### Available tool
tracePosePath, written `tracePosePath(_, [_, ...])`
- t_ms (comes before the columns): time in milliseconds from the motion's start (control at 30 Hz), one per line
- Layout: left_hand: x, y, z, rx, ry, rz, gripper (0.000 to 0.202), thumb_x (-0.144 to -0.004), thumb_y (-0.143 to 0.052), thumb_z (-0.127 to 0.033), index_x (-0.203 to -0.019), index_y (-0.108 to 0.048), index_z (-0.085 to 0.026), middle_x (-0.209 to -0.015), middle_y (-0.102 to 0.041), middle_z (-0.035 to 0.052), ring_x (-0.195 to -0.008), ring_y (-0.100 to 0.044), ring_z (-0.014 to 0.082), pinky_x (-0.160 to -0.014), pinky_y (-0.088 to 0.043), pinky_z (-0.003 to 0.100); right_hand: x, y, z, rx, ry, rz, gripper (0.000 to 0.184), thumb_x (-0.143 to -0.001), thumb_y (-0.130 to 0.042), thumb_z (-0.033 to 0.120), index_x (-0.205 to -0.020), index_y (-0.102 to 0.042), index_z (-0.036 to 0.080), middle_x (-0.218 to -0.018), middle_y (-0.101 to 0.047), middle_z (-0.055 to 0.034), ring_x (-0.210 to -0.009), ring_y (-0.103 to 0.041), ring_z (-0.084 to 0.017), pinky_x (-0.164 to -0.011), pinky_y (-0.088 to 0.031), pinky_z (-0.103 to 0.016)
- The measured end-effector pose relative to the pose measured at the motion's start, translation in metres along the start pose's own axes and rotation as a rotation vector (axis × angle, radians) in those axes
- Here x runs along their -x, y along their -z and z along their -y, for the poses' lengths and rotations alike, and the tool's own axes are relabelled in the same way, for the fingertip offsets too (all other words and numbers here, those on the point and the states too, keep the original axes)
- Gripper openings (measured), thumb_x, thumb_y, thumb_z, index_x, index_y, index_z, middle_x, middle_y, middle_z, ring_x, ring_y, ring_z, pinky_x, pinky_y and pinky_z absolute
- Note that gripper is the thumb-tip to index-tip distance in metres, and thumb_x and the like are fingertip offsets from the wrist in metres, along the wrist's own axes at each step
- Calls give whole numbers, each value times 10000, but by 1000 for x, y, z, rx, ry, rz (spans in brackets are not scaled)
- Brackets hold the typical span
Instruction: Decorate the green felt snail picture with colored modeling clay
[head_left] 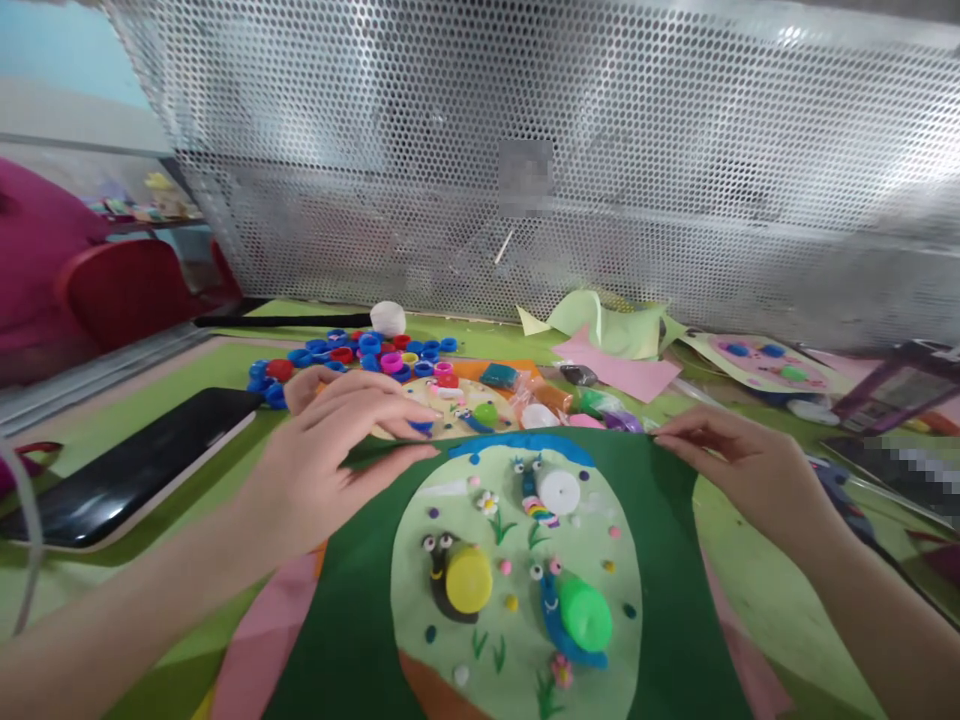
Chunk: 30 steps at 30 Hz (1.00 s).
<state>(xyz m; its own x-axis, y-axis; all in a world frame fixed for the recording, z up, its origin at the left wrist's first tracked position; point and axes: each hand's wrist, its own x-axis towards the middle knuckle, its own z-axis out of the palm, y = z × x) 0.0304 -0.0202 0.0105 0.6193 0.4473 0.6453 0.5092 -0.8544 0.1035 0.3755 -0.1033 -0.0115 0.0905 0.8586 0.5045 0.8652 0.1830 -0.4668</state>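
Observation:
A dark green sheet (667,560) carries a pale green oval (517,590) decorated with clay snails. Their shells are a yellow bottle cap (469,578), a green cap (586,615) and a white cap (560,492); small clay flowers, grass blades and dots surround them. With thumb and finger, my right hand (739,470) pinches the sheet's top right corner. At the top left edge is my left hand (330,450), thumb over the sheet and forefinger above the edge, with a visible gap between their tips.
Behind the sheet lie several loose bottle caps (367,345), another snail picture (480,395) and wrapped clay (547,395). A black phone (135,465) rests at left. Paper scraps (615,355) and a further picture (772,362) are at right. A perforated metal panel (450,200) stands behind.

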Motion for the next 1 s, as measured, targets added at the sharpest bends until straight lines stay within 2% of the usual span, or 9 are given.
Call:
tracePosePath(200, [1,-16,5,11,73,244,176,-885,-506,-337,-1027,-530,-237,-852,-654,11,-898,-587,232,-860,-380,482,-1,-15,-11,62,88,135,191,-803,-551,382,-735,-643,228,-747,-664,-35,-634,-613,-189,-551,-504,-316])
tracePosePath(333, [6,-32,0,-104,-11,209,288,-908,-398,-205,-1188,-467,-199,-1129,-592,96,-1118,-477,270,-933,-353,462,3,-27,-6,60,204,197,178,-862,-477,260,-928,-636,218,-933,-657,-70,-859,-607,-219,-749,-495,-392])
tracePosePath(400, [9,-36,-8,-76,-48,257,393,-897,-351,-143,-1282,-381,-217,-1171,-571,94,-1135,-467,257,-948,-336,458,8,-28,6,20,299,252,222,-880,-438,211,-1010,-617,230,-989,-652,-59,-946,-582,-195,-832,-470,-373])
tracePosePath(467, [13,-39,-18,-1,-90,380,501,-880,-330,-120,-1361,-258,-235,-1221,-546,91,-1170,-443,259,-945,-332,468,14,-29,20,-33,402,349,276,-880,-429,168,-1085,-591,257,-981,-659,-34,-958,-573,-161,-851,-464,-324])
tracePosePath(533, [17,-42,-26,66,-147,503,619,-866,-326,-114,-1421,-73,-218,-1283,-511,98,-1248,-357,283,-962,-300,502,20,-31,34,-74,470,466,379,-865,-409,106,-1196,-521,253,-974,-652,-42,-956,-559,-159,-812,-476,-306])
tracePosePath(633, [23,-46,-31,165,-201,594,740,-850,-317,-103,-1408,163,-179,-1326,-482,99,-1320,-222,302,-997,-188,580,27,-37,44,-80,524,522,524,-837,-361,46,-1326,-369,234,-1024,-644,-42,-1017,-519,-178,-818,-475,-329])
tracePosePath(733, [26,-47,-31,212,-202,607,746,-856,-312,-119,-1399,197,-173,-1342,-468,98,-1337,-171,309,-1000,-120,612,29,-40,43,-56,533,516,580,-830,-333,49,-1385,-241,189,-1100,-618,-64,-1061,-490,-196,-855,-463,-372])
tracePosePath(867, [29,-50,-30,195,-221,614,744,-868,-314,-136,-1397,207,-192,-1347,-468,70,-1324,-201,311,-1009,-84,599,25,-32,40,-18,444,485,512,-865,-359,122,-1365,-282,206,-1191,-547,-98,-1131,-445,-213,-905,-430,-408])
tracePosePath(1000, [37,-58,-29,156,-241,520,743,-877,-328,-198,-1398,201,-210,-1343,-477,35,-1332,-199,289,-1034,-47,550,23,-36,38,19,337,435,500,-883,-392,194,-1367,-266,215,-1248,-492,-117,-1209,-380,-237,-963,-375,-449])
